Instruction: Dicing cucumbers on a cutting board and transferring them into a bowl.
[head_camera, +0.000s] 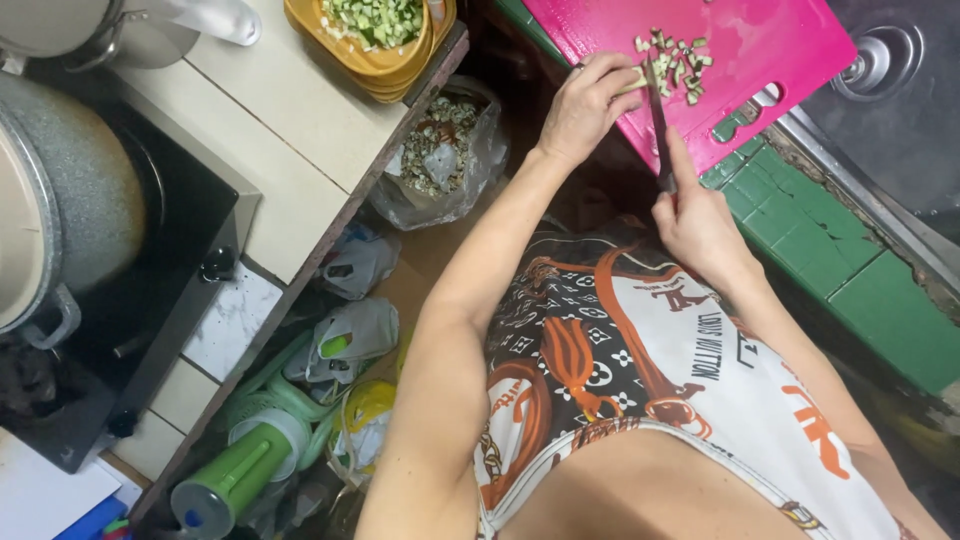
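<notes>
Left-hand fingers (600, 75) curl down on a pale vegetable piece (632, 84) on the pink cutting board (760, 50). Right hand (695, 220) grips the knife (658, 120), blade just beside those fingers. Chopped bits (678, 62) lie mid-board. Board's near edge overhangs the green tiled worktop (800, 220); a sink (890, 80) adjoins.

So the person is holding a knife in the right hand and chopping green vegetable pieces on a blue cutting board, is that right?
Not quite: the cutting board is pink, not blue, as the head view shows. The rest holds: the right hand holds the knife over the green vegetable pieces.
</notes>
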